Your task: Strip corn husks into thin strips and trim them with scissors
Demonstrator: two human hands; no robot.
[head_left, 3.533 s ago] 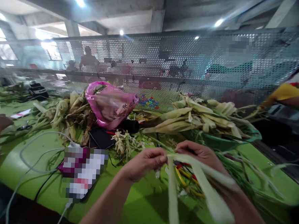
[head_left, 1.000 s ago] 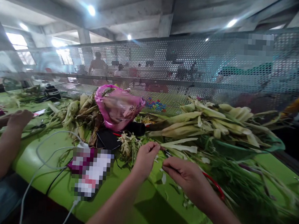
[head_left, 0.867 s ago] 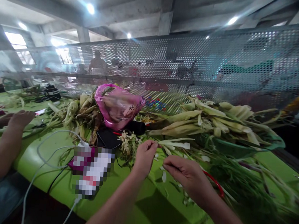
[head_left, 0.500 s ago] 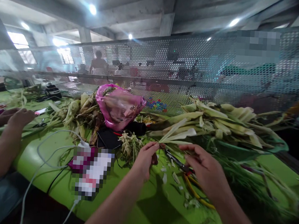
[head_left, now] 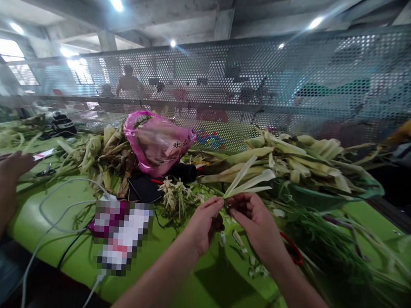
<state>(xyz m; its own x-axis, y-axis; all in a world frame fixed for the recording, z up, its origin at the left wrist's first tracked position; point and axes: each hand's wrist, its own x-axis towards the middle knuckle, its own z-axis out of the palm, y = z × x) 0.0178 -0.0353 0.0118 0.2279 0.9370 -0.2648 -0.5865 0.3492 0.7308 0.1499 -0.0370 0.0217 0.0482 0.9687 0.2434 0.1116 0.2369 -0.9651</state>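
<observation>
Pale corn husk strips (head_left: pixel 247 177) fan upward and to the right from between my fingertips. Their base is pinched by my left hand (head_left: pixel 204 223), thumb against forefinger. Right beside it, my right hand (head_left: pixel 252 217) has its fingertips closed on the same base, just below the spread strips. What exactly lies between those right fingertips is partly hidden. A red scissor handle (head_left: pixel 293 247) shows beside my right wrist, with the rest of the scissors covered by the hand. Small pale husk scraps (head_left: pixel 238 239) lie on the green table under my hands.
A large heap of husks (head_left: pixel 303 155) overflows a green basket (head_left: pixel 366 191) at right, near green strands (head_left: pixel 329 240). A pink plastic bag (head_left: pixel 153 146), dried stalks (head_left: pixel 176 198), a cabled phone (head_left: pixel 127 237) and a co-worker's hand (head_left: pixel 15 163) are on the left.
My right hand has moved left from over the scissors to the base of the husk strips, meeting my left hand. The strips stand more upright. The view has shifted slightly.
</observation>
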